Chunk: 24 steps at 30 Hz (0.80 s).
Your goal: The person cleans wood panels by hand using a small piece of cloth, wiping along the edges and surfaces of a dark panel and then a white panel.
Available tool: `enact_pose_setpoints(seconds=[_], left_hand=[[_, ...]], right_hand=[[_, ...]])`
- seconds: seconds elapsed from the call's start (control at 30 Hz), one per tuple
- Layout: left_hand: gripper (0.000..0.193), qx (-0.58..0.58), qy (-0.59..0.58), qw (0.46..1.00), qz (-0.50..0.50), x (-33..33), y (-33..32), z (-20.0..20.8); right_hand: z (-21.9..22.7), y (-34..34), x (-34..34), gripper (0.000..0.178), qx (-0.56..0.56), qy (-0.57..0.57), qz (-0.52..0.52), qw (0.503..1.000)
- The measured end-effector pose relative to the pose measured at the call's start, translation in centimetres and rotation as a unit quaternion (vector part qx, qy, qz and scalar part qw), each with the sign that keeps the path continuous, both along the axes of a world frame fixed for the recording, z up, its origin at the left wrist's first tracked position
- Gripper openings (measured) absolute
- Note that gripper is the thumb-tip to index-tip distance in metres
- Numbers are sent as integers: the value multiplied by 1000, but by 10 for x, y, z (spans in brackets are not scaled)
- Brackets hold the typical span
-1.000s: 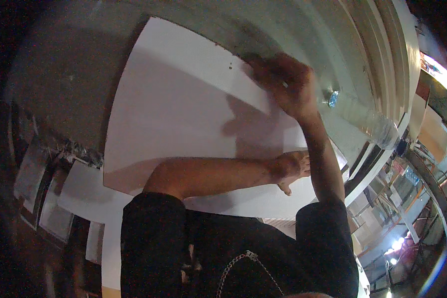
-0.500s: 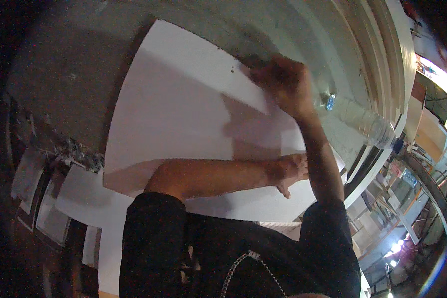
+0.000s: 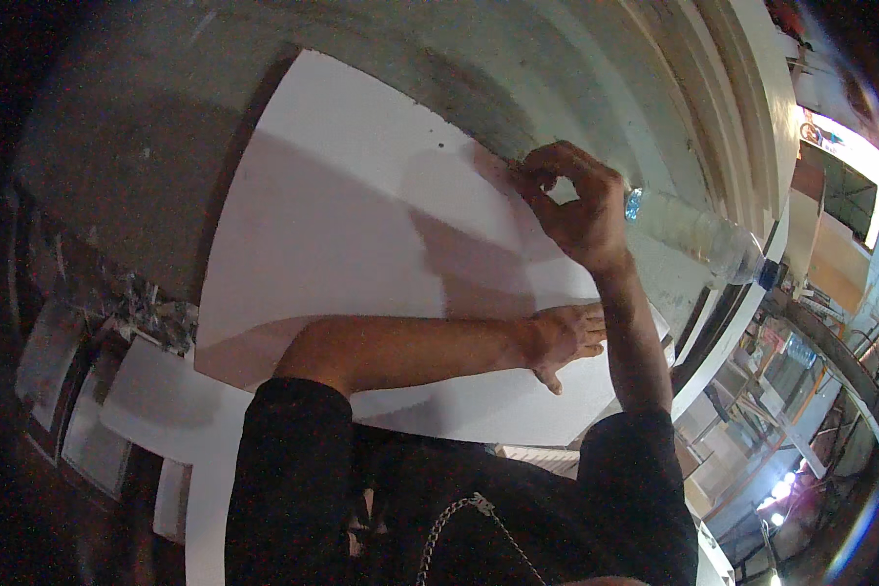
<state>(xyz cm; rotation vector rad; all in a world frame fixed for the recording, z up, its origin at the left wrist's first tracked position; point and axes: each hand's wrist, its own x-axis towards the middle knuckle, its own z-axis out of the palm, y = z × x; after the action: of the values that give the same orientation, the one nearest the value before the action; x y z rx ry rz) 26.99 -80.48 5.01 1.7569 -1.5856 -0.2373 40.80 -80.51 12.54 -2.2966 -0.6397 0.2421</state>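
We had our left hand [image 3: 568, 337] spread flat on the white panel [image 3: 342, 234], which reached leftward from it; our right hand [image 3: 594, 217] curled near the panel's far edge, its hold unclear to us; greenish surface [image 3: 117, 166] extended beyond, a clear bottle [image 3: 693, 232] just rightward

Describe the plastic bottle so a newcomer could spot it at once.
Start at the big white board; the right hand is over its upper-right edge. Just right of that hand, the bottle lies on its side on the grey-green surface. Unlike the opaque board, it is see-through, with a dark blue cap.
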Motion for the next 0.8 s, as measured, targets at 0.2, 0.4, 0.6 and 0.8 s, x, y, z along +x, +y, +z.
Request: enact_pose_setpoints(seconds=[0.2,0.4,0.6,0.8], left_hand=[[105,52,2,999,1,-6,3,1],[111,58,44,997,-3,-2,6,9],[115,-65,108,991,52,-17,0,-14],[114,-70,121,990,30,-18,-17,-19]], right_hand=[[-19,-11,-18,20,12,-54,-1,998],[-21,-6,-16,18,22,-34,-15,999],[-23,13,-16,9,5,-74,18,997],[-25,8,0,8,-8,-110,109,988]])
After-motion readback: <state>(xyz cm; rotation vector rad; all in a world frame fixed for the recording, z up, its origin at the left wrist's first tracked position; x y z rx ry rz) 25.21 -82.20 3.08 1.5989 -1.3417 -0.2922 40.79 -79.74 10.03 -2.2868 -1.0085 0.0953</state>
